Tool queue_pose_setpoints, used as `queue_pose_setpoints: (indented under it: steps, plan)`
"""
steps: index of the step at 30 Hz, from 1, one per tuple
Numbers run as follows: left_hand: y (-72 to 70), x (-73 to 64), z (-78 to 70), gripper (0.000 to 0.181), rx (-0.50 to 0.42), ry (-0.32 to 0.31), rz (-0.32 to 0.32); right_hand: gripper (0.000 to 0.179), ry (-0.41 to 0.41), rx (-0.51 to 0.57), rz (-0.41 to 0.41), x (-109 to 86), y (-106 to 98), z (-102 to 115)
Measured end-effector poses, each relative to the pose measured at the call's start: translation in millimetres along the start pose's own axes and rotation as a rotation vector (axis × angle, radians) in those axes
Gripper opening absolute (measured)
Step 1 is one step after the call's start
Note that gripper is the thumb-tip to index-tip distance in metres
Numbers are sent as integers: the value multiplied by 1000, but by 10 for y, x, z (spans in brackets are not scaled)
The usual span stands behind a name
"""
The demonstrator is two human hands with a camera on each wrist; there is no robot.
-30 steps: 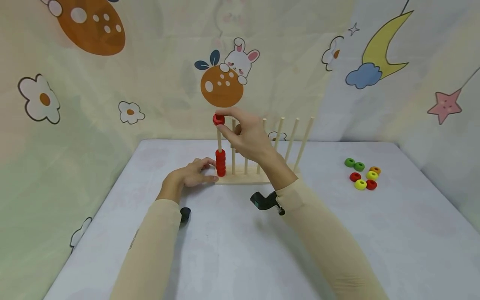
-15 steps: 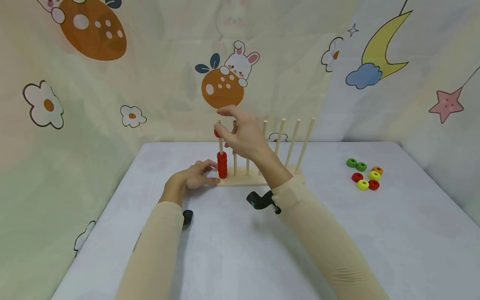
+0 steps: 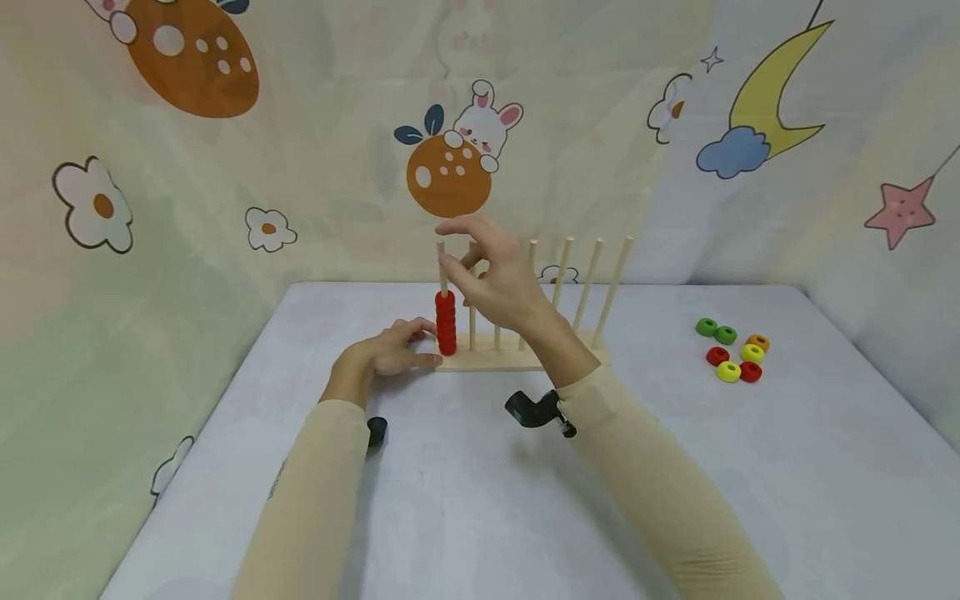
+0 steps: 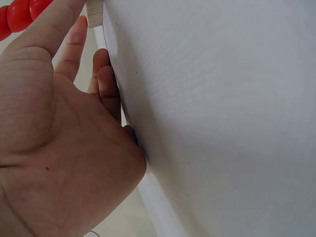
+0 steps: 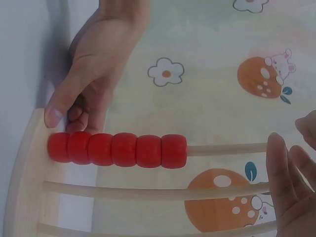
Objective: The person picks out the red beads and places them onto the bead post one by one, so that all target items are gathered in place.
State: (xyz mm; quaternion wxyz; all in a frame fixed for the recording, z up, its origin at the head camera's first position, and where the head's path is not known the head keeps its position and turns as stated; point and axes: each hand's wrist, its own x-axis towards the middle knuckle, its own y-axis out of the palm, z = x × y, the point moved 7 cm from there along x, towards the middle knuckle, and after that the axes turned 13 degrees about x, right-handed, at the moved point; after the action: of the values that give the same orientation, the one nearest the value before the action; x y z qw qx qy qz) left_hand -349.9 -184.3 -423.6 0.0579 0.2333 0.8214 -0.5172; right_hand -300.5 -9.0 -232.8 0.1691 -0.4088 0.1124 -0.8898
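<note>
A wooden peg stand lies on the table with its upright pegs. Several red beads form a stack on its leftmost peg, down at the base; the upper part of that peg is bare. My left hand grips the stand's left end, thumb at the front corner and fingers towards the back. In the left wrist view, the red beads show partly beyond that hand. Up at the top of the leftmost peg is my right hand, thumb and index finger apart with no bead between them.
On the table to the right lies a loose group of beads: green, orange, yellow and red. A patterned cloth hangs behind the table. Black wrist cameras sit below the sleeves.
The right hand has let go of a red bead at the peg's top. That bead has slid down the peg onto the red stack. The left hand stays at the stand's end.
</note>
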Motion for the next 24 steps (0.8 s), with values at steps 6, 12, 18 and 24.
queue_pose_setpoints:
  steps: [6, 12, 18, 24]
  plan:
    - [-3, 3, 3, 56, -3, -16, -4, 33, -62, 18, -16, -42, -41, 49]
    - [-9, 11, -33, 55, 19, 8, -4, 34, -82, 24, -9, -120, -94, 81]
    - [-30, -4, -47, 53, 15, 7, -7, 33, -72, 22, -6, -252, -174, 59]
    - [-11, -7, -38, 55, 5, 1, -3, 32, -49, -2, -16, -395, -246, -28]
